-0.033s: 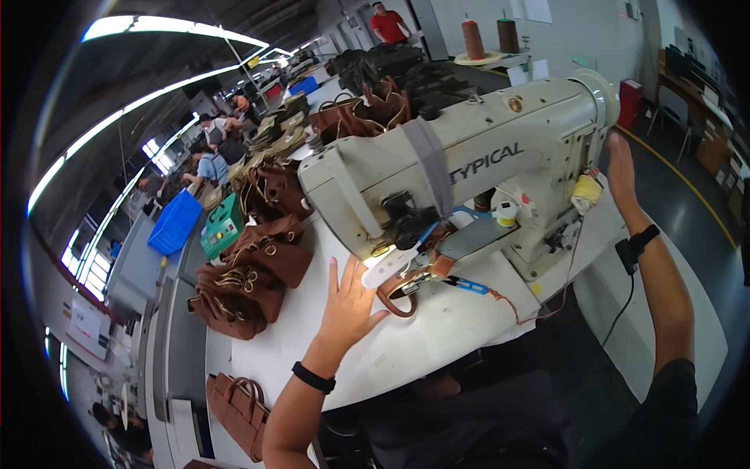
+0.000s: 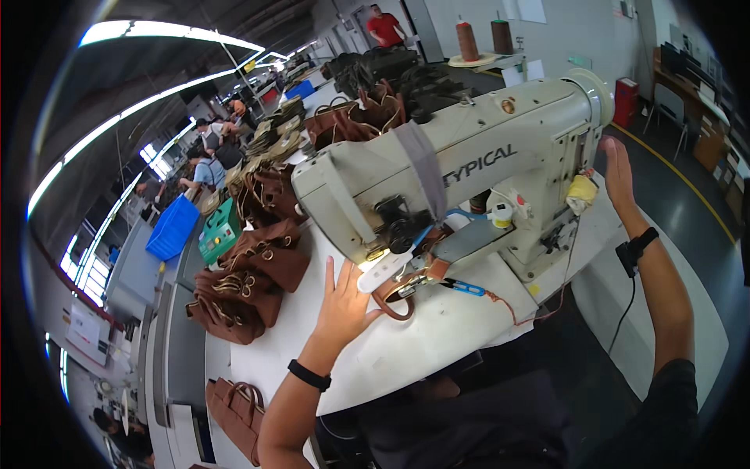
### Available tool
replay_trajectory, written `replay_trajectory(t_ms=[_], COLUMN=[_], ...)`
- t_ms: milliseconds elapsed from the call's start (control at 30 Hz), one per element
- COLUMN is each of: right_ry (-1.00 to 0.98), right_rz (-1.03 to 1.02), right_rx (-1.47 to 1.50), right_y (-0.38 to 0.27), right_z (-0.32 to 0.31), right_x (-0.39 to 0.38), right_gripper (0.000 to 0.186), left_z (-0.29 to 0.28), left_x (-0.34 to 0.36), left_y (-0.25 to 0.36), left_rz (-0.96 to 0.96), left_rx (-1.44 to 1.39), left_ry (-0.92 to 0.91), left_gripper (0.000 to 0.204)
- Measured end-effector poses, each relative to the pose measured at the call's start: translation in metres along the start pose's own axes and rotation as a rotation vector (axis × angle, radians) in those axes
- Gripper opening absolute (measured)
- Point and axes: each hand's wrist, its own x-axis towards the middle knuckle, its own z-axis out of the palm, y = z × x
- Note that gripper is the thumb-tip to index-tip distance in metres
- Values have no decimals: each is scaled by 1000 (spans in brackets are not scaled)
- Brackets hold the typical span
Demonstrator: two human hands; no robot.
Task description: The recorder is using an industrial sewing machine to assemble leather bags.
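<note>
My left hand is open, fingers spread on the white sewing table. It is beside the needle end of a cream sewing machine. Close to its thumb, a brown leather handle curves out from under the machine head. A white elongated lamp or plate partly covers my index fingertip. My right hand is raised at the machine's far right end, just below the handwheel. Its fingers are stretched out and held close together; whether they touch the wheel is hard to tell. The stitching point itself is hidden.
Brown leather bags crowd the table's left side, and another bag lies nearer me. A green box and a blue bin stand beyond. Thread cones stand behind the machine. Blue-handled snips lie by the machine's arm.
The whole view has shifted slightly, moving the machine a little left. My right hand's fingers look a bit more bent by the handwheel. My left hand keeps its place beside the handle.
</note>
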Motion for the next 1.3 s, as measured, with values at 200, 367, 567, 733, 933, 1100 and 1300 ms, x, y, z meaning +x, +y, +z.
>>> replay_trajectory(t_ms=[200,367,567,733,933,1100,1300], right_ry=[-203,-165,90,49,184,-62,-400], right_rz=[-42,-122,114,121,166,154,18], right_rx=[8,-147,49,62,74,-98,-106], right_y=[5,-23,-17,-13,-17,27,103], right_z=[-19,0,10,8,16,0,0], right_x=[119,129,73,81,66,123,225], right_gripper=[60,76,79,79,84,81,79], left_z=[33,52,49,43,50,65,91], left_x=[41,44,41,45,49,53,62], left_y=[-34,-32,-25,-25,-24,-44,-75], left_rz=[80,-11,-24,17,-15,142,-50], left_rx=[-222,-409,-535,-348,-569,-119,197], left_ry=[135,128,227,217,198,254,88], left_gripper=[46,49,55,52,48,40,49])
